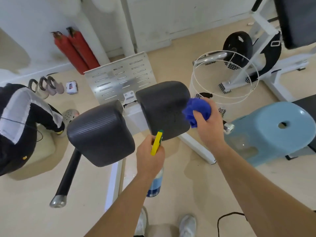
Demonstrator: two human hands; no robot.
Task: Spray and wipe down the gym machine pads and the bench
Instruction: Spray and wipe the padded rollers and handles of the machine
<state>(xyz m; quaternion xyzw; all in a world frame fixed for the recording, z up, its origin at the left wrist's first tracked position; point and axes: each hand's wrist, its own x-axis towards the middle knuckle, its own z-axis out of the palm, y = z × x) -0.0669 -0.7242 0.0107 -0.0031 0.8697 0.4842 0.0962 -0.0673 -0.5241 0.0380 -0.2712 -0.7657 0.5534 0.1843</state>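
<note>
Two black padded rests of a gym machine sit side by side: the left pad (100,132) and the right pad (164,106). My right hand (207,122) grips a bunched blue cloth (196,110) against the right pad's right side. My left hand (149,156) holds a spray bottle (154,183) by its neck, fingers round the yellow trigger (156,142). The green nozzle points at the right pad's near edge. The bottle's body hangs below my wrist, partly hidden.
A metal footplate (119,77) lies behind the pads. A white wire basket (225,77) and a light-blue plastic stool (273,130) stand to the right. Two red fire extinguishers (75,50) lean on the wall. A person in dark clothing (20,120) is at the left.
</note>
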